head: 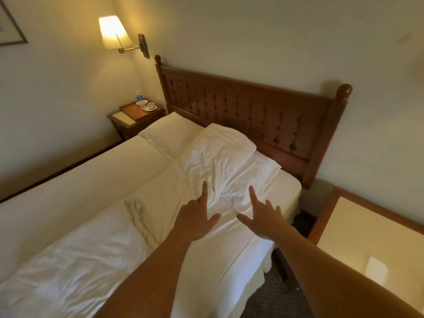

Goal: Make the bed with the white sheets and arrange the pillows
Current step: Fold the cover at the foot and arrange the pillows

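The bed (68,180) is covered in white sheets, and a crumpled white sheet (75,260) lies along its near side. A wrinkled pillow (215,152) lies at the head on top of a flatter pillow (259,168). Another pillow (169,134) sits to its left against the headboard. My left hand (195,219) and my right hand (263,216) hover above the sheet just short of the wrinkled pillow. Both hands are empty, with fingers spread and pointing at the pillow.
A dark wooden headboard (252,111) stands against the wall. A far nightstand (135,118) holds cups and a water bottle under a lit wall lamp (114,33). A near nightstand (367,237) stands right of the bed, with carpet (273,299) between them.
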`<state>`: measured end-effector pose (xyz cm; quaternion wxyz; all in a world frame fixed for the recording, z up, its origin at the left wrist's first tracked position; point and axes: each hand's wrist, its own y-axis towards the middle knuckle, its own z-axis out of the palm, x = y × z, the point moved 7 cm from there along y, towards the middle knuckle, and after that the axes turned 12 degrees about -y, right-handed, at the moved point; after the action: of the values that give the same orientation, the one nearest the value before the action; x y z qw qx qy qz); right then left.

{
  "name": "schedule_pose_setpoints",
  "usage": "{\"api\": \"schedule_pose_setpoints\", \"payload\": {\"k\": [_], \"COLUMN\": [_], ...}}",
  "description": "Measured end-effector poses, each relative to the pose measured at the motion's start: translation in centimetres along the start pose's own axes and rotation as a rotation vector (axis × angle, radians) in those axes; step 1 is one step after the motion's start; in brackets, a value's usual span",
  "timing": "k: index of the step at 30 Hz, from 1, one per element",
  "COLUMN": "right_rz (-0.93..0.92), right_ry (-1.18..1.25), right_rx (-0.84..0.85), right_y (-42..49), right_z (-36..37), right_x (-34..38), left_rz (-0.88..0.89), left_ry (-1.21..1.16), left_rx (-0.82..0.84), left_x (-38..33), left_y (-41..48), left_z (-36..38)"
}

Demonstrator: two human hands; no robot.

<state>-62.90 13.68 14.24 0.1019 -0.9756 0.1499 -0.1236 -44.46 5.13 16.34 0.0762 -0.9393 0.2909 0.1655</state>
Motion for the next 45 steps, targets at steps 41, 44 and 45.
{"api": "schedule_pose_setpoints", "payload": {"k": [41, 44, 45], "right_rz": [0.358, 0.342, 0.344], "right_ry": [0.050, -0.032, -0.045], "right_rx": [-0.242, -0.266, -0.265], "right_y": [75.0, 75.5, 76.0], "right_z": [12.5, 13.6, 13.9], "right_x": [-19.3, -19.2, -19.3], "left_rz": [0.190, 0.327, 0.333], "left_ry": [0.205, 0.290, 0.255], "left_rx": [0.018, 0.065, 0.109], "left_x": [10.4, 10.2, 10.7], "left_y": [85.7, 89.5, 90.5], "left_z": [19.6, 21.5, 22.5]}}
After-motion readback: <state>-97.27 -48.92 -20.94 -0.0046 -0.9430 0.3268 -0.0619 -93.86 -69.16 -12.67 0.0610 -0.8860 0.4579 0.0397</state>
